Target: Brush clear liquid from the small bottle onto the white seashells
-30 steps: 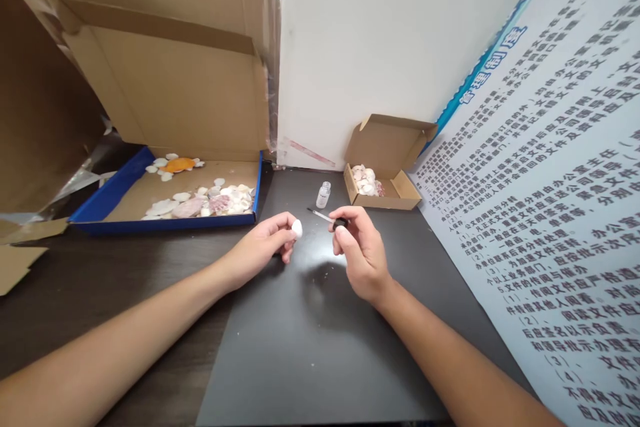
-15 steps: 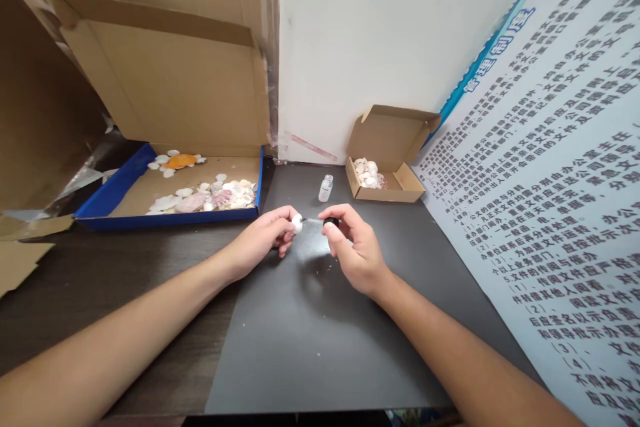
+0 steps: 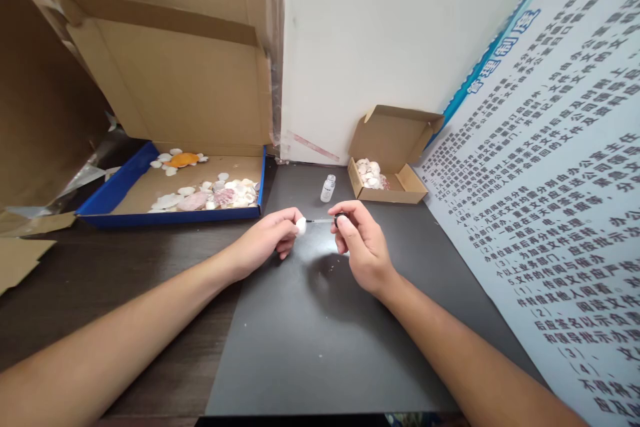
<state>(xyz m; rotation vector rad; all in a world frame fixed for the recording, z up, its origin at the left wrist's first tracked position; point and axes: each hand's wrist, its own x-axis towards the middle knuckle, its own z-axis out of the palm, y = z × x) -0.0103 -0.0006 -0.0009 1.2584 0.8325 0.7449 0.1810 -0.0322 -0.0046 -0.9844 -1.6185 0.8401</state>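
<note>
Between the fingertips of my left hand (image 3: pixel 270 238) is a small white shell (image 3: pixel 301 226), held above the dark grey mat. My right hand (image 3: pixel 363 247) pinches the black cap of a brush applicator (image 3: pixel 323 221), whose thin clear stem points left. Its dark tip is at the shell's right edge; whether it touches, I cannot make out. Beyond my hands stands a small, uncapped glass bottle (image 3: pixel 328 188) with a white label, upright on the mat.
At the left, a blue-sided cardboard box (image 3: pixel 170 219) with its lid raised holds shells, several white ones around an orange one. A smaller open carton (image 3: pixel 395 196) with pale shells stands at the back right. A printed board (image 3: pixel 560 213) leans along the right side.
My right hand has shifted slightly right with the brush, and the stem now shows more plainly. The shell stays in my left hand, its pale face turned more into view.
</note>
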